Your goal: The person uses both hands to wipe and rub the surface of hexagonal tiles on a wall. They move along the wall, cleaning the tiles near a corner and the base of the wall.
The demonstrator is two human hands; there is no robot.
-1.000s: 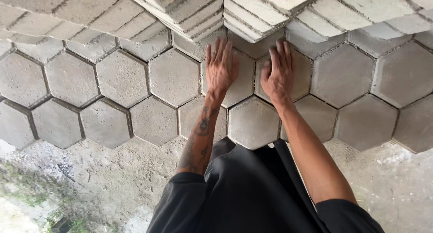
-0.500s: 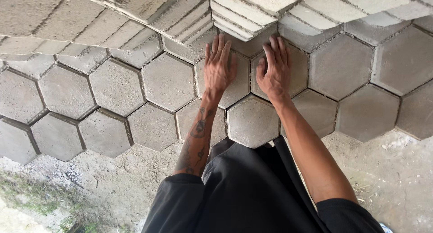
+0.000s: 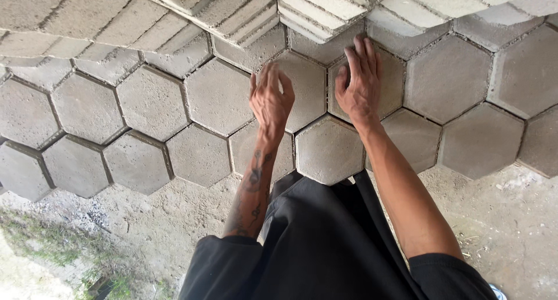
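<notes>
Both hands flat on grey six-sided paving blocks laid on the ground, seen from above w/ head cam.

Left hand: palm down, fingers loosely spread and a bit bent, resting on one hexagon block in the 2nd row from the bare edge. Grips nothing, just presses on top. Tattoo on the forearm.

Right hand: palm down on the next block to the right, fingers stretched fwd, tips near the far edge of that block, close under the stacked blocks. Nothing held here either.

The 2 touched blocks sit side by side, sharing a joint that runs between the hands. Just nearer the person, a front-row block lies between the wrists.

Laid blocks spread left and right in a honeycomb, joints tight. Behind them, a stack of pale blocks on edge, lighter grey, leaning in rows across the top.

Near side: bare sandy ground, some grass at bottom left. Person's black clothing fills the lower centre.

No packages, labels, signs or containers to tell.
</notes>
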